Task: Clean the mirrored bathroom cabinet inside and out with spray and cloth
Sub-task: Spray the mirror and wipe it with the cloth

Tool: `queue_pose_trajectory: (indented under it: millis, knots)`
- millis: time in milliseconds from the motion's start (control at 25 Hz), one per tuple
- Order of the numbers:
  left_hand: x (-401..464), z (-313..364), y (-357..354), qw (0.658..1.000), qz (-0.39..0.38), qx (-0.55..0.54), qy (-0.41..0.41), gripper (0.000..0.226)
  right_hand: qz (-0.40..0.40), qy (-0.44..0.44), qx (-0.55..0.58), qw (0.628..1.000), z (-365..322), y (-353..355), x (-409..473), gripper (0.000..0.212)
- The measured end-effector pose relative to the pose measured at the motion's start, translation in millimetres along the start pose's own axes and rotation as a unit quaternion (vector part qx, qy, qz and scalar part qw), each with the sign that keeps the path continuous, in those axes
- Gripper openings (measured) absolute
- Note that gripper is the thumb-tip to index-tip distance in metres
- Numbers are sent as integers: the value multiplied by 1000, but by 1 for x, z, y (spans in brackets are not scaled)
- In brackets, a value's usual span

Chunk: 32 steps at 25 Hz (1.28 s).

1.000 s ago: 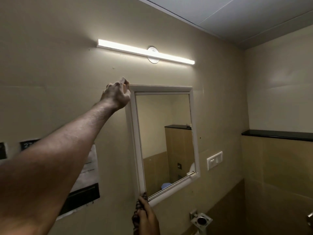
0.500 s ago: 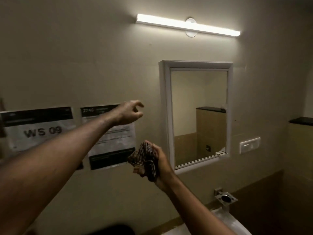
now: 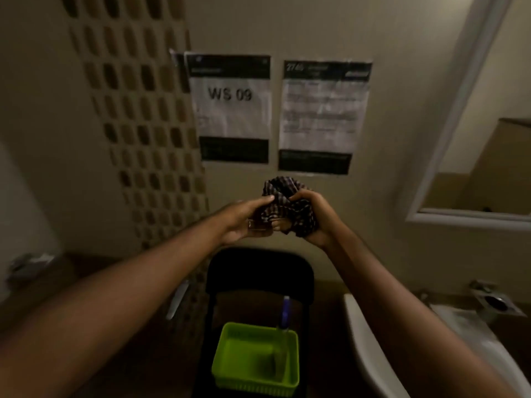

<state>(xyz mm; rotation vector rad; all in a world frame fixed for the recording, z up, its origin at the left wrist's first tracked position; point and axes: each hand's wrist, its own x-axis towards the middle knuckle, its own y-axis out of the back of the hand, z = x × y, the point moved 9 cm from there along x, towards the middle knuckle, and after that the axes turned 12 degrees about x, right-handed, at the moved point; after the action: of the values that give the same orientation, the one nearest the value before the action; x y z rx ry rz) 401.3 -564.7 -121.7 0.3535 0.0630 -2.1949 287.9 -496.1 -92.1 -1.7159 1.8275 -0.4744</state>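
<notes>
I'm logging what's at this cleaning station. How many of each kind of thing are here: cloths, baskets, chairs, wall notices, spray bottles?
Cloth: 1, gripped by both hands
Green basket: 1
Black chair: 1
Wall notices: 2
Spray bottle in the basket: 1
Total: 6

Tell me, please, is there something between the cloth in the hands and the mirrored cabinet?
Nothing visible blocks it. Both the left hand and right hand grip the checked cloth; only bare wall lies between it and the mirrored cabinet at upper right.
</notes>
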Motion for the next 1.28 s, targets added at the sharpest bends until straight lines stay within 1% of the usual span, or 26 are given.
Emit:
queue_pose_trajectory:
  millis: [80,160,200,240,320,400,520,600,640,720,760,840,920,1000,1080,1200,1280]
  knots:
    - [-11,-40,23,997,53,-55,29,32,34,-44,2,998,43,6,15,36]
    - [-21,-83,43,993,90,-49,61,19,58,-95,-16,994,94,16,29,37]
    - [-26,-107,53,991,105,-38,77,15,79,-120,-43,989,120,24,34,32]
    - [-29,-128,59,988,119,-27,92,14,111,-128,-80,982,139,36,39,28]
    - [-36,-175,69,981,146,-11,129,12,171,-107,-157,967,174,64,51,20]
    - [-39,-218,71,973,160,-8,165,8,208,-101,-202,952,211,91,58,27]
    - [-28,-281,70,965,145,-8,217,4,234,-121,-249,932,268,128,63,28]
    - [-18,-317,67,963,125,24,239,1,254,-129,-298,911,296,152,61,22]
    - [-10,-334,64,961,116,44,246,5,268,-131,-323,898,309,164,60,19]
    - [3,-368,58,955,106,86,262,17,290,-130,-364,875,333,183,59,28]
    - [11,-385,55,950,107,103,275,18,294,-131,-384,865,343,190,61,34]
    - [26,-414,50,943,111,121,291,12,295,-137,-420,847,361,199,68,40]
    - [44,-439,47,937,109,137,301,25,303,-156,-433,835,377,212,78,45]
    - [56,-455,43,935,103,141,310,29,312,-179,-426,830,393,226,87,47]
    - [65,-465,38,931,94,166,311,31,305,-205,-413,833,410,238,90,48]
    - [80,-472,23,929,28,232,288,35,287,-234,-403,837,427,250,93,41]
    - [83,-474,21,929,13,224,295,40,278,-244,-406,836,432,253,92,40]
